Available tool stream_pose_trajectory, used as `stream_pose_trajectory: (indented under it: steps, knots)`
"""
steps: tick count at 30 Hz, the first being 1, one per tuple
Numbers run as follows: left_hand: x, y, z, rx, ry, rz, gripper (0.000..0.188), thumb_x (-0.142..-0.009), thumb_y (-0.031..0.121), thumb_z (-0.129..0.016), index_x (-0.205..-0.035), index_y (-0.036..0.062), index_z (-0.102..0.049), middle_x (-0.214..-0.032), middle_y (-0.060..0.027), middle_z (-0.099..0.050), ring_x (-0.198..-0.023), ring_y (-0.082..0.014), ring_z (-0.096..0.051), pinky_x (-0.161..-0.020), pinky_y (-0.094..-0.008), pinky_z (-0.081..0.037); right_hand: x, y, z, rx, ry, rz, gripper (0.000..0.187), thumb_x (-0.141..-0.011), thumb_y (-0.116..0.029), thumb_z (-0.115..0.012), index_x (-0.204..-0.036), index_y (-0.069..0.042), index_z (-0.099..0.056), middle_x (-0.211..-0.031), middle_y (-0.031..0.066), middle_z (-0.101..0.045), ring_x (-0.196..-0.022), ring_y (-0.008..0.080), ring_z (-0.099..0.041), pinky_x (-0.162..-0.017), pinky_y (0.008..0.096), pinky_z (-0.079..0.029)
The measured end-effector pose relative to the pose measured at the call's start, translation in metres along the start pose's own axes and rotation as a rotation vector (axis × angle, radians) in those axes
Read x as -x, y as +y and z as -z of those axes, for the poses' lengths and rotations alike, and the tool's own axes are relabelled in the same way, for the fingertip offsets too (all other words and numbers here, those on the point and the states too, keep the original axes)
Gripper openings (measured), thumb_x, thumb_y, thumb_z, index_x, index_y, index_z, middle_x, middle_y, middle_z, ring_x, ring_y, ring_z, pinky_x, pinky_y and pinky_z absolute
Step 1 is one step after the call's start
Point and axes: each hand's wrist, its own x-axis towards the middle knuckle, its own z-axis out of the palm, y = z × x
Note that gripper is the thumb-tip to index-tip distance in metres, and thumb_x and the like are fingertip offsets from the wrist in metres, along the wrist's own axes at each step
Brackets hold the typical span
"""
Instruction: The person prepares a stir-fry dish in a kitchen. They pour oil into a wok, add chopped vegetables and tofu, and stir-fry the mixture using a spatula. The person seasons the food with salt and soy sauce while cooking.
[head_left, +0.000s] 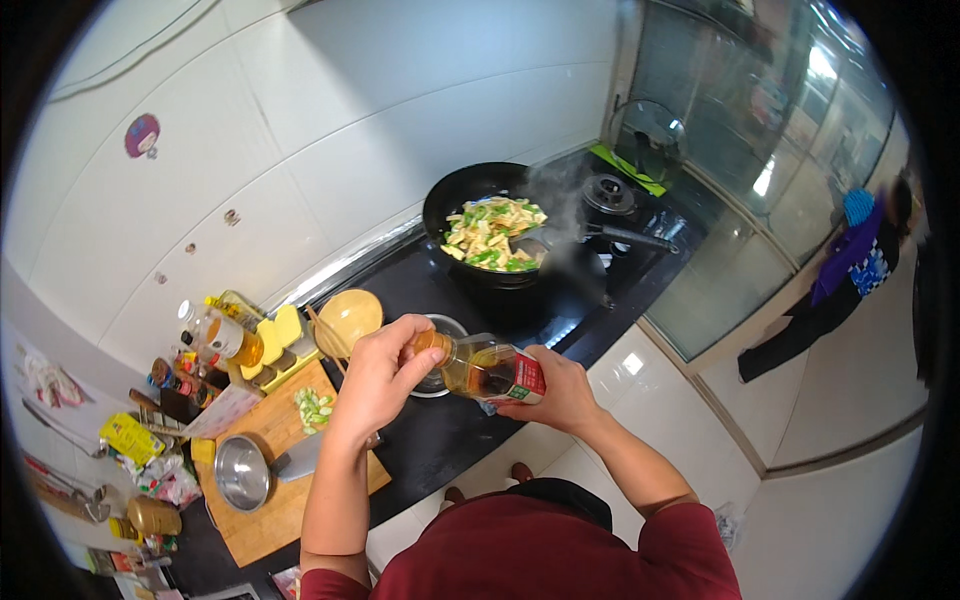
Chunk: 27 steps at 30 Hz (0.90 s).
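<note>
My left hand (pixel 378 375) is closed around the orange cap (pixel 432 344) of a clear bottle. My right hand (pixel 560 395) grips the lower end of that bottle (pixel 480 368), which has dark liquid inside and a red label. The bottle lies tilted nearly level between both hands, above the counter's front edge. Partly hidden behind it is a metal bowl (pixel 447 325). Beyond, a black wok (pixel 433 215) sits on the stove, holding steaming sliced food with green pieces (pixel 495 232). A spatula (pixel 528 246) rests in the food.
Left of my arms, a wooden cutting board (pixel 245 530) bears a steel bowl (pixel 242 474), a knife (pixel 298 458) and chopped greens (pixel 313 409). A yellow bowl (pixel 352 318) with chopsticks and several seasoning bottles (pixel 225 338) stand near the wall. Another person (pixel 850 260) is at far right.
</note>
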Motion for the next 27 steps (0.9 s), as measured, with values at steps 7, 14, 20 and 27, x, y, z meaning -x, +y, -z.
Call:
stream_pose_trajectory:
  steps: [7,14,20,27]
  knots:
    - [0.025,-0.011,0.035,-0.009,-0.032,-0.043,0.040,-0.090,0.007,-0.066,-0.129,0.0017,-0.060,-0.107,-0.0099,-0.068,-0.091,-0.0145,-0.064,-0.082,-0.0279,-0.051,-0.021,-0.014,-0.023,-0.133,-0.142,0.071,0.072,-0.057,-0.037,-0.093,-0.113,-0.007,-0.058,-0.097,0.0099,-0.069,-0.086,0.0279,-0.069,-0.079,0.0347,-0.055]
    - [0.045,-0.017,0.060,-0.222,0.031,-0.019,0.029,-0.088,0.011,-0.069,-0.115,0.0000,-0.064,-0.089,-0.0100,-0.065,-0.073,-0.0172,-0.061,-0.068,-0.0295,-0.049,-0.040,-0.023,-0.042,-0.148,-0.282,0.161,0.072,-0.057,-0.036,-0.093,-0.114,-0.008,-0.059,-0.097,0.0092,-0.067,-0.087,0.0274,-0.068,-0.080,0.0347,-0.054]
    - [0.054,-0.017,0.070,-0.264,0.100,0.110,0.024,-0.087,0.020,-0.069,-0.101,0.0003,-0.064,-0.082,-0.0157,-0.064,-0.074,-0.0302,-0.062,-0.068,-0.0381,-0.049,-0.047,-0.041,-0.058,-0.146,-0.301,0.192,0.068,-0.059,-0.037,-0.091,-0.110,-0.006,-0.058,-0.094,0.0122,-0.067,-0.086,0.0297,-0.067,-0.076,0.0372,-0.053]
    - [0.060,-0.030,0.061,-0.447,0.291,0.383,0.036,-0.089,0.034,-0.066,-0.084,-0.0018,-0.064,-0.076,-0.0229,-0.066,-0.076,-0.0405,-0.065,-0.068,-0.0463,-0.050,-0.048,-0.054,-0.081,-0.080,-0.225,0.272,0.068,-0.061,-0.040,-0.090,-0.108,-0.005,-0.056,-0.091,0.0148,-0.066,-0.085,0.0331,-0.067,-0.071,0.0411,-0.053]
